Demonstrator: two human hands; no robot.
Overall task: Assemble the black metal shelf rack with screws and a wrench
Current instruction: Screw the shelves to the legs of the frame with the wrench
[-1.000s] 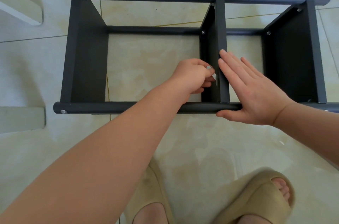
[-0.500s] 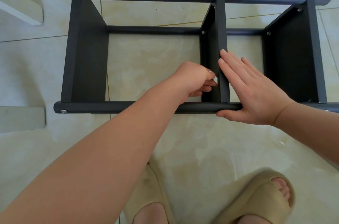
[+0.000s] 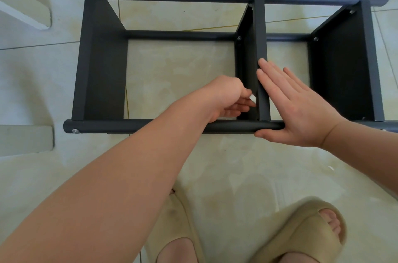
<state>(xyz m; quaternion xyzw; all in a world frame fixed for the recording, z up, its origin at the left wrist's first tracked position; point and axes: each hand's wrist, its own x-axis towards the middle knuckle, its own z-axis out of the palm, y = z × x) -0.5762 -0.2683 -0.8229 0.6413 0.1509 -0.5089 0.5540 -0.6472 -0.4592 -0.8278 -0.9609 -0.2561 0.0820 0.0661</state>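
The black metal shelf rack (image 3: 103,68) lies on its side on the tiled floor, and screw heads show at several joints. My left hand (image 3: 226,96) reaches inside it and pinches a small silvery wrench (image 3: 253,98) against the left face of the middle panel (image 3: 261,36), close to the near tube (image 3: 140,126). The screw under the wrench is hidden. My right hand (image 3: 295,107) lies flat with straight fingers against the right side of the middle panel. Its thumb hooks under the near tube.
White furniture parts stand at the upper left (image 3: 25,15) and the middle left (image 3: 25,140). My feet in beige slippers (image 3: 301,232) are on the floor just in front of the rack. Bare tile (image 3: 215,165) lies between them and the rack.
My left hand has dropped a little along the middle panel toward the near tube, bringing the wrench with it. My right hand and the rack have stayed still.
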